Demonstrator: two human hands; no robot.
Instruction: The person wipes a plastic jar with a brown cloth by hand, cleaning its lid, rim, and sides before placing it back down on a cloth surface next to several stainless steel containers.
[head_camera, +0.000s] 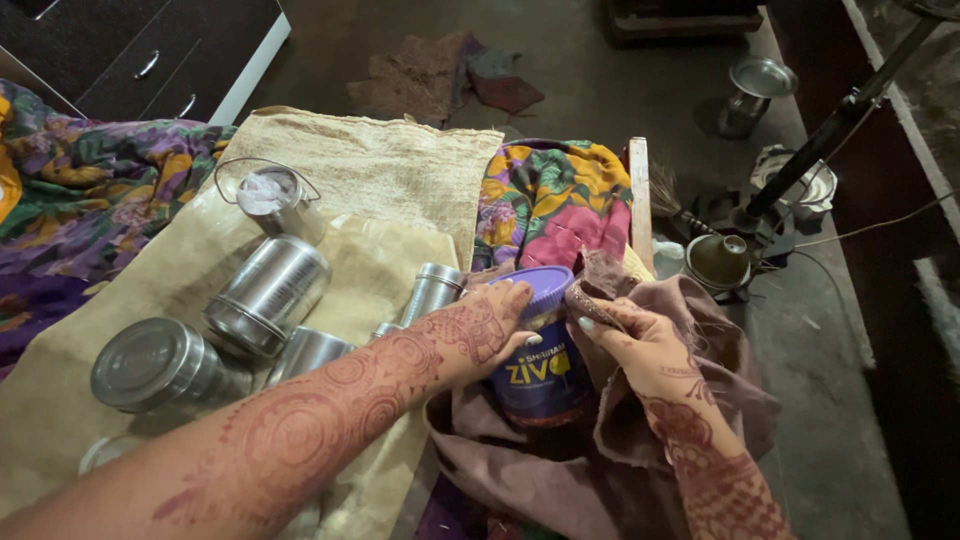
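On the burlap mat (380, 160), near its right edge, the left hand (480, 330) clasps a rigid, smooth-sided purple jar (538, 350) by its lid while the right hand (640, 345) pinches soft brown cloth (600, 290).

Your hands, the left hand (480, 335) and the right hand (640, 345), and both bare forearms carry dense reddish-brown henna patterns of scrolls and circles; your fingernails are painted pale.

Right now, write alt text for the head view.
Two hands hold a purple-lidded jar: the left hand grips its side, the right hand presses a brown cloth to the lid. Steel canisters lie on a burlap sheet to the left.
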